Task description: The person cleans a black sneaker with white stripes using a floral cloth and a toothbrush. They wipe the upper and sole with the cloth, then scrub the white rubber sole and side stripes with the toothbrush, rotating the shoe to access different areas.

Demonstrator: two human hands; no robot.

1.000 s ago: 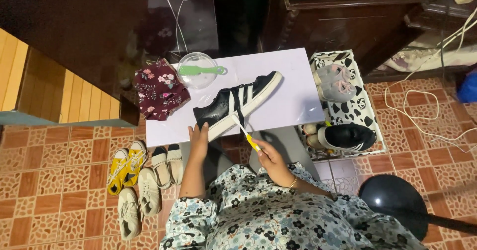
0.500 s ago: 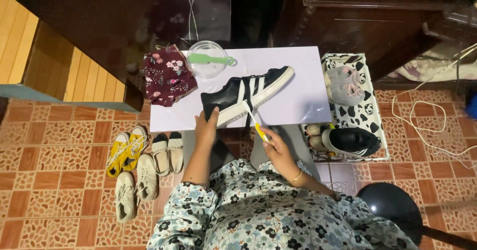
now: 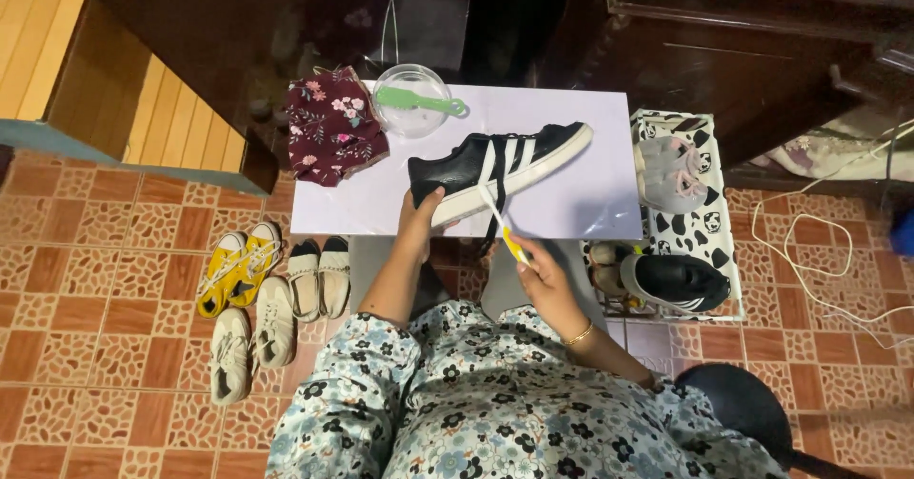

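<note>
Left hand [image 3: 419, 220] grips black sneaker [image 3: 495, 167] on white desk [image 3: 590, 208]. Right hand [image 3: 545, 274] pinches toothbrush [image 3: 503, 222], bristles against sole. Clear bowl [image 3: 411, 98] holds green brush [image 3: 419, 101]. Patterned basket [image 3: 681, 229] holds second black sneaker [image 3: 674, 281].

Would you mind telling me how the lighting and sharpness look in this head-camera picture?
Head view: the white table is evenly lit and bright, with soft sheen but no hard glare; the black sneaker, the left hand and the right hand with the toothbrush are sharp; the dark wooden cabinet behind is underexposed, with faint reflections on its glossy front.
</note>
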